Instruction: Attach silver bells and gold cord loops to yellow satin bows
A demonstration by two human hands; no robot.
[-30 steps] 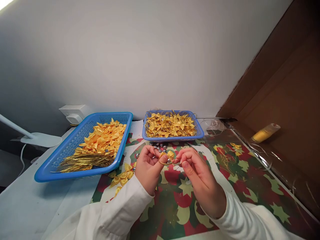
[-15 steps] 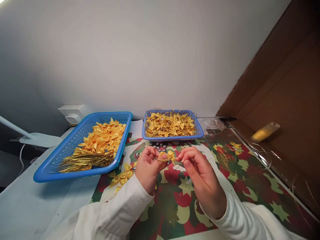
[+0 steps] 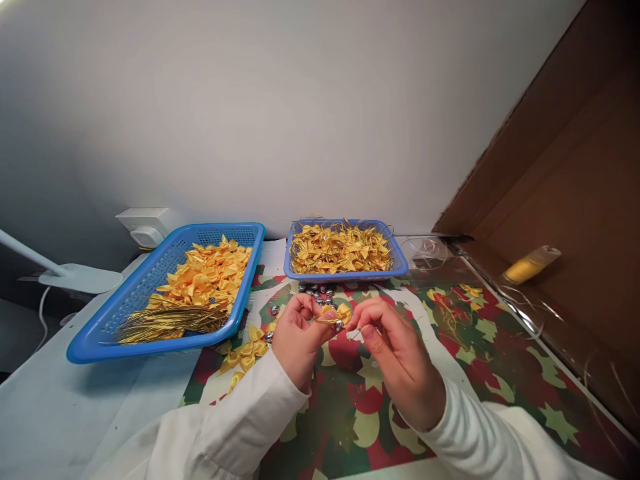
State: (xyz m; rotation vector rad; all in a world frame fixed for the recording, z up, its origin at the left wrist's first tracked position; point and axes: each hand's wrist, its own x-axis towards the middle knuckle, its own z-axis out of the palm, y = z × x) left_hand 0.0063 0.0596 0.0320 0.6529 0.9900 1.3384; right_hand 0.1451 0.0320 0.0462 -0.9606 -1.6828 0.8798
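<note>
Pinched between the thumb and fingers of my left hand (image 3: 301, 340) is a yellow bow (image 3: 343, 313) with a gold cord. A small silver bell (image 3: 339, 325) shows at the bow's lower edge. My right hand (image 3: 397, 357) is just to the right, its thumb and fingertips closed on a thin strand by the bow. Several silver bells (image 3: 320, 292) lie on the patterned sheet beyond my hands. Loose yellow bows (image 3: 247, 353) lie to the left of my left wrist.
A large blue basket (image 3: 90, 333) at the left holds yellow bows and gold cords. A smaller blue basket (image 3: 345, 276) at the back holds corded bows. Cord scraps (image 3: 453, 317) lie right; a cardboard wall (image 3: 565, 167) stands beyond. A white lamp base (image 3: 83, 279) is far left.
My right hand has shifted slightly left, closer to the bow. The silver bell at the bow now shows more clearly. My left hand has hardly moved.
</note>
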